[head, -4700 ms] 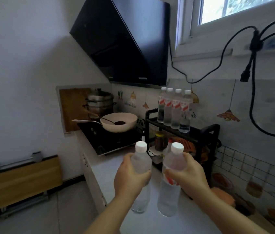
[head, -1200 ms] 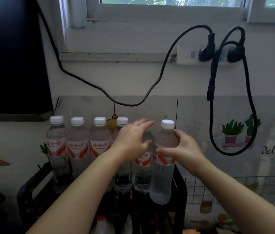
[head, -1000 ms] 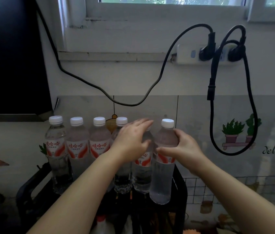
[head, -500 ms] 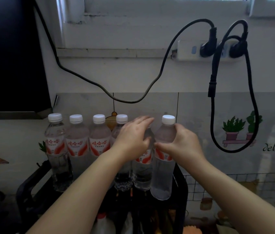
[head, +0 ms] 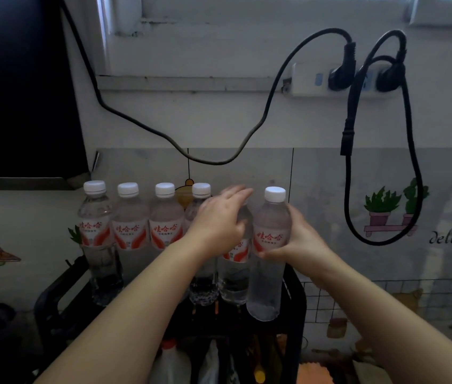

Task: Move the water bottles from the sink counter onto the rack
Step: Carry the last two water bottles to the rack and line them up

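Four water bottles (head: 165, 225) line a black rack (head: 53, 297), frame centre — left grip (head: 219, 225) lies over a fifth bottle (head: 234, 278), right grip (head: 299, 239) wraps the sixth bottle (head: 270, 217) beside it.

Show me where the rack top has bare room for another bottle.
Bare room: seemingly the dark strip of rack top between its left handle and the leftmost bottle. Crowded: six bottles stand shoulder to shoulder to the right rail, where the right hand grips the rightmost bottle; the left hand covers its neighbour.
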`<action>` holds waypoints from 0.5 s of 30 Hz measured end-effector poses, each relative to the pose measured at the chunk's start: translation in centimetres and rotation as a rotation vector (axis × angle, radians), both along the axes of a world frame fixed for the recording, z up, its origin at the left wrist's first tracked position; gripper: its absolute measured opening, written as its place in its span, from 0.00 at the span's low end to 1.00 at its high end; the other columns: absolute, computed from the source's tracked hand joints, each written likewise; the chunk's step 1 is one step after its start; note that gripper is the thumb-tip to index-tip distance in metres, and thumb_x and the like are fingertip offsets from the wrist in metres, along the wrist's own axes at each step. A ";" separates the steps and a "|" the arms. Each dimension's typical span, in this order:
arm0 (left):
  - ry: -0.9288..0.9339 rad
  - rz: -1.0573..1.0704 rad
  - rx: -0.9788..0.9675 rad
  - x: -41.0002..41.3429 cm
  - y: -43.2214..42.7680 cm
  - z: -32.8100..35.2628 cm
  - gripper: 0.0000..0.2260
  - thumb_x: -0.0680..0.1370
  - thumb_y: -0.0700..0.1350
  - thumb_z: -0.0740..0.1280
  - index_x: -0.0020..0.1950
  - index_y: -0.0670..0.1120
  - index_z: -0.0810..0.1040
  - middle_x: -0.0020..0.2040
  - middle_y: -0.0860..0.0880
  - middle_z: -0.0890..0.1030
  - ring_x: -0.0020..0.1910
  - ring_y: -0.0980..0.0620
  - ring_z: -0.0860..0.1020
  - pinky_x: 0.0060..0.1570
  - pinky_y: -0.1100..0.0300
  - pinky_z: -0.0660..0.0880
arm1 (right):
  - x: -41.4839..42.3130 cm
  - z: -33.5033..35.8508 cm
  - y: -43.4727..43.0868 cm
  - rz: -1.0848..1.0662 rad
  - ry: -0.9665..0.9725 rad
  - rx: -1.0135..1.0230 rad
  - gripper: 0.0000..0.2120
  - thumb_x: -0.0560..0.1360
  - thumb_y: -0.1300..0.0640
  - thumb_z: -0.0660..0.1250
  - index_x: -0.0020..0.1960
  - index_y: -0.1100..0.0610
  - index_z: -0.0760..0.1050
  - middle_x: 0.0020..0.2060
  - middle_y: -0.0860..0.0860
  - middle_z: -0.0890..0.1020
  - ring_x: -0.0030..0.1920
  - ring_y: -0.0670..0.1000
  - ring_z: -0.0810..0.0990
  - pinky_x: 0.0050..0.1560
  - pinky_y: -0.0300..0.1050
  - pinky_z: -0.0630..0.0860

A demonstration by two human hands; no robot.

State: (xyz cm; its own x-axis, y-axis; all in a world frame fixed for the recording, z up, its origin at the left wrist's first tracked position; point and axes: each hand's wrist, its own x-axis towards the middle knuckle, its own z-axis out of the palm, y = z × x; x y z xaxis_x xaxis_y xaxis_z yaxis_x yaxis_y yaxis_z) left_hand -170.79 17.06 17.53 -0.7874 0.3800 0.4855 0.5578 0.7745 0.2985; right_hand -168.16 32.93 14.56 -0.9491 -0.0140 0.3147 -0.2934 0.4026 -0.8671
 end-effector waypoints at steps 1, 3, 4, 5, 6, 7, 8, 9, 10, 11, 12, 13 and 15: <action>-0.006 0.001 -0.001 0.0 0.1 0.0 0.28 0.77 0.40 0.61 0.75 0.51 0.57 0.77 0.52 0.58 0.76 0.53 0.55 0.75 0.49 0.55 | 0.1 -0.3 0.1 0.007 -0.007 -0.012 0.43 0.61 0.68 0.76 0.69 0.50 0.60 0.50 0.43 0.76 0.50 0.44 0.78 0.44 0.37 0.78; -0.007 0.009 -0.004 0.1 0.1 0.0 0.28 0.77 0.40 0.61 0.75 0.51 0.57 0.77 0.52 0.58 0.76 0.53 0.54 0.75 0.49 0.55 | 0.2 -0.9 0.2 -0.007 -0.009 -0.033 0.42 0.62 0.67 0.76 0.69 0.50 0.60 0.48 0.43 0.76 0.50 0.44 0.78 0.41 0.35 0.76; -0.008 0.013 -0.005 0.1 0.2 0.1 0.28 0.77 0.40 0.61 0.75 0.51 0.57 0.77 0.52 0.57 0.76 0.53 0.54 0.75 0.50 0.55 | 0.2 -1.2 0.3 -0.016 -0.006 -0.046 0.42 0.62 0.67 0.76 0.69 0.51 0.61 0.48 0.44 0.76 0.49 0.43 0.77 0.41 0.35 0.75; -0.010 0.015 -0.004 0.0 0.2 0.1 0.29 0.77 0.40 0.61 0.75 0.52 0.57 0.77 0.52 0.57 0.76 0.53 0.54 0.75 0.50 0.54 | 0.2 -1.4 0.3 -0.018 -0.003 -0.056 0.41 0.62 0.66 0.76 0.69 0.52 0.61 0.49 0.45 0.76 0.48 0.42 0.76 0.42 0.35 0.75; -0.012 0.018 -0.003 0.0 0.3 0.0 0.29 0.77 0.39 0.61 0.75 0.52 0.57 0.77 0.52 0.57 0.76 0.53 0.54 0.75 0.50 0.54 | 0.1 -1.6 0.3 -0.018 0.000 -0.059 0.41 0.62 0.66 0.76 0.69 0.52 0.62 0.49 0.45 0.76 0.47 0.41 0.76 0.41 0.35 0.75; -0.010 0.023 -0.004 0.0 0.3 0.0 0.29 0.77 0.39 0.61 0.75 0.52 0.56 0.77 0.53 0.57 0.76 0.53 0.54 0.75 0.50 0.54 | 0.1 -1.7 0.3 -0.018 0.000 -0.057 0.39 0.62 0.66 0.76 0.68 0.52 0.63 0.49 0.44 0.76 0.47 0.41 0.76 0.41 0.35 0.75; -0.007 0.026 -0.006 0.1 0.3 0.0 0.29 0.77 0.39 0.61 0.75 0.52 0.56 0.77 0.53 0.57 0.76 0.53 0.54 0.75 0.50 0.54 | 0.0 -1.8 0.3 -0.021 -0.001 -0.050 0.38 0.62 0.66 0.76 0.67 0.52 0.64 0.49 0.44 0.77 0.47 0.41 0.76 0.40 0.35 0.76; -0.006 0.026 -0.006 0.1 0.3 0.0 0.29 0.77 0.39 0.61 0.76 0.52 0.56 0.77 0.53 0.57 0.76 0.53 0.54 0.75 0.50 0.55 | 0.0 -2.0 0.2 -0.026 -0.003 -0.041 0.38 0.61 0.66 0.76 0.66 0.52 0.64 0.49 0.44 0.77 0.47 0.42 0.77 0.40 0.35 0.76; -0.007 0.026 -0.008 0.1 0.3 0.0 0.29 0.77 0.39 0.62 0.76 0.52 0.56 0.77 0.53 0.57 0.76 0.53 0.54 0.75 0.50 0.55 | -0.1 -2.1 0.2 -0.032 0.000 -0.034 0.37 0.61 0.66 0.76 0.65 0.52 0.64 0.50 0.46 0.78 0.47 0.42 0.77 0.40 0.35 0.76; -0.005 0.025 -0.011 0.1 0.2 0.0 0.29 0.77 0.39 0.62 0.76 0.52 0.56 0.77 0.52 0.57 0.76 0.53 0.54 0.75 0.49 0.55 | -0.1 -2.2 0.2 -0.039 0.006 -0.028 0.37 0.61 0.66 0.76 0.65 0.52 0.65 0.50 0.47 0.78 0.47 0.42 0.77 0.40 0.35 0.76; -0.002 0.025 -0.023 0.1 0.2 0.1 0.29 0.77 0.39 0.62 0.76 0.52 0.56 0.77 0.52 0.57 0.76 0.53 0.54 0.75 0.49 0.55 | -0.1 -2.3 0.2 -0.044 0.018 -0.027 0.36 0.61 0.66 0.76 0.64 0.51 0.65 0.50 0.46 0.78 0.48 0.42 0.77 0.40 0.35 0.76; 0.006 0.027 -0.037 0.1 0.2 0.1 0.29 0.77 0.40 0.62 0.76 0.52 0.56 0.78 0.52 0.57 0.76 0.52 0.54 0.75 0.49 0.55 | 0.0 -2.2 0.1 -0.047 0.036 -0.026 0.35 0.61 0.64 0.77 0.62 0.49 0.65 0.49 0.44 0.78 0.48 0.41 0.77 0.40 0.34 0.75; 0.018 0.034 -0.072 0.2 0.3 0.1 0.29 0.77 0.42 0.62 0.76 0.51 0.55 0.78 0.51 0.56 0.76 0.51 0.54 0.75 0.49 0.54 | 0.1 -1.9 0.0 -0.066 0.086 -0.016 0.34 0.62 0.62 0.78 0.60 0.46 0.64 0.47 0.40 0.76 0.48 0.39 0.76 0.41 0.32 0.73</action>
